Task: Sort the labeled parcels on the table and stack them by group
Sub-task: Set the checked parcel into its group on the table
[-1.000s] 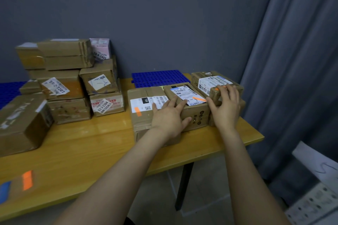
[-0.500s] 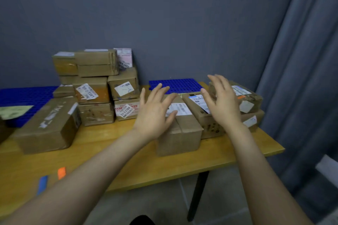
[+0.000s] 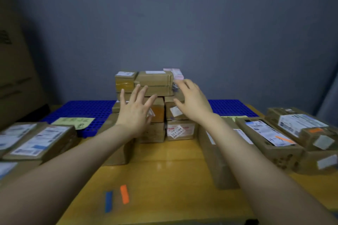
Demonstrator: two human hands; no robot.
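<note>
Left hand [image 3: 136,115]: fingers splayed wide, holding nothing. Right hand [image 3: 193,104]: fingers loosely spread, likewise empty. Both are raised before the stack of taped brown cardboard parcels [image 3: 154,80], boxy and white-labelled, at the mid-back of the glossy yellow wooden table [image 3: 164,170]. Contact unclear, blurred. Blue plastic grid mat [image 3: 87,109] behind.

Bare table [image 3: 164,166] runs up the middle. Left parcels [image 3: 40,140] and right parcels [image 3: 270,133] wall it in; center stack [image 3: 155,78] blocks the far end.
</note>
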